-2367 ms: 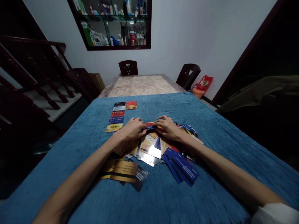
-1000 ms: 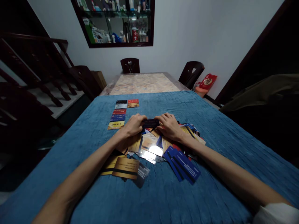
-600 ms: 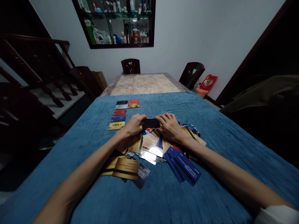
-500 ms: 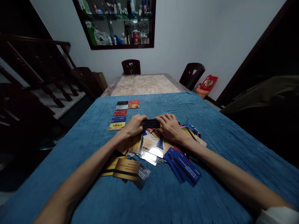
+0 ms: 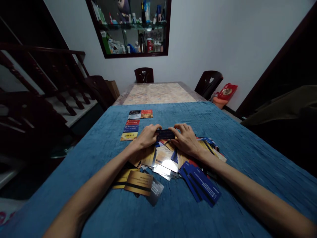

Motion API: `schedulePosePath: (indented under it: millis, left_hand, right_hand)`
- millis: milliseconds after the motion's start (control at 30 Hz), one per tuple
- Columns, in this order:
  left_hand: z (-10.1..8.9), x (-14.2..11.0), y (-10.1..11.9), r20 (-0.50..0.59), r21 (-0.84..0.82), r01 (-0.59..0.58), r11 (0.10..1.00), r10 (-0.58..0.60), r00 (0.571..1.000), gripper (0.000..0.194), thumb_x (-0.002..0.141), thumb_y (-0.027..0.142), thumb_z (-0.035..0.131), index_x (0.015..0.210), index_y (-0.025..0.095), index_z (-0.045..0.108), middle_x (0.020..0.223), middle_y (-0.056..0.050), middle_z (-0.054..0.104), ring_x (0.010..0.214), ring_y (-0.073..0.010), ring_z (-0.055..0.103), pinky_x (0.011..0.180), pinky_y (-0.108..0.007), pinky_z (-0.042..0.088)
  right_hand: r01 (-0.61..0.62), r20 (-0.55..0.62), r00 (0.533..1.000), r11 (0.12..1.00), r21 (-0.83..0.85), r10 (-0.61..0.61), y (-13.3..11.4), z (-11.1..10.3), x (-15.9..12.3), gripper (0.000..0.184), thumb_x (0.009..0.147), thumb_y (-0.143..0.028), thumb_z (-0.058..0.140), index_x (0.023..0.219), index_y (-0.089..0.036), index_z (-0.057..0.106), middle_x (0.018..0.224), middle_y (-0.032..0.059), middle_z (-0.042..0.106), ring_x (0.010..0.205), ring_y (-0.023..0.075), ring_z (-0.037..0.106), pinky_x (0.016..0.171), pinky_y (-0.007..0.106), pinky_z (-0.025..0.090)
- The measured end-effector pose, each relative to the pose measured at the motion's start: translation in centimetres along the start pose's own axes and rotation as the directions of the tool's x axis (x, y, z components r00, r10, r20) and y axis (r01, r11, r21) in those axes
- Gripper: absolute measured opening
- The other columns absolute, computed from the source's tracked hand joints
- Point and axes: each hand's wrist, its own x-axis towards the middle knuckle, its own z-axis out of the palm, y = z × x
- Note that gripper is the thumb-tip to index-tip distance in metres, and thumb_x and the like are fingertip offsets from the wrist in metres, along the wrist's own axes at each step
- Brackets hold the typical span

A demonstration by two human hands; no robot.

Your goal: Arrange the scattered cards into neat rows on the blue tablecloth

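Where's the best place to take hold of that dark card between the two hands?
Probably by its short ends, one hand from each side. The dark card lies lengthwise from left to right, so this leaves most of its face uncovered. The left hand and right hand grip it that way, beyond the loose cards.

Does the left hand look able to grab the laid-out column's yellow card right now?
Probably yes: the yellow card lies uncovered just left of the left hand. That hand is holding the dark card, though, and would likely need to let go first.
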Motion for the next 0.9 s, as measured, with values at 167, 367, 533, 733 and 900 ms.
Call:
schedulePosePath:
  millis: [167,367,533,733,900]
  left_hand:
    - [0.3,-0.1,0.1,-0.027,-0.003,0.036,0.999,-0.036,0.999,0.029,0.084,0.011,0.049,0.111,0.018,0.057,0.1,-0.008,0.068,0.095,-0.0233,0.064,0.087,-0.037,0.051]
    - [-0.2,-0.5,0.6,-0.025,-0.005,0.039,0.999,-0.04,0.999,0.029,0.083,0.013,0.055,0.111,0.019,0.054,0.102,-0.008,0.065,0.098,-0.0237,0.062,0.09,-0.037,0.051]
    - [-1.0,-1.1,0.6,-0.036,0.022,-0.027,0.999,0.028,0.999,0.038,0.081,0.014,0.059,0.118,0.019,0.052,0.119,-0.01,0.06,0.114,-0.0263,0.056,0.102,-0.042,0.047]
    - [-1.5,-2.2,-0.5,-0.06,0.057,-0.076,0.995,0.08,0.995,0.049,0.079,0.012,0.062,0.126,0.016,0.051,0.126,-0.014,0.052,0.119,-0.0277,0.053,0.105,-0.043,0.047]
    - [-2.3,-3.0,-2.1,-0.075,0.101,-0.135,0.986,0.142,0.987,0.053,0.077,0.01,0.062,0.129,0.016,0.051,0.129,-0.016,0.053,0.121,-0.0303,0.052,0.105,-0.048,0.047]
  right_hand:
    - [0.018,-0.03,0.999,0.999,-0.031,-0.019,0.1,0.1,-0.1,0.045,0.084,-0.021,0.062,0.129,-0.019,0.059,0.121,0.0152,0.057,0.108,0.0318,0.045,0.087,0.042,0.038]
    - [0.036,-0.062,0.997,0.998,-0.054,-0.04,0.1,0.0,0.0,0.042,0.087,-0.023,0.058,0.129,-0.019,0.059,0.117,0.0149,0.059,0.105,0.0307,0.046,0.083,0.041,0.038]
    - [0.041,-0.08,0.996,0.999,-0.009,-0.042,0.0,0.2,0.2,0.042,0.088,-0.026,0.058,0.129,-0.017,0.058,0.117,0.0154,0.059,0.103,0.0304,0.047,0.082,0.04,0.04]
    - [0.065,-0.057,0.996,0.998,0.02,-0.063,-0.4,0.6,1.1,0.041,0.089,-0.029,0.06,0.128,-0.016,0.059,0.117,0.0159,0.06,0.104,0.0301,0.049,0.081,0.039,0.042]
    - [0.113,-0.05,0.993,0.993,0.042,-0.111,-0.8,1.1,2.8,0.042,0.09,-0.035,0.061,0.127,-0.014,0.059,0.116,0.0166,0.061,0.1,0.0293,0.051,0.08,0.039,0.043]
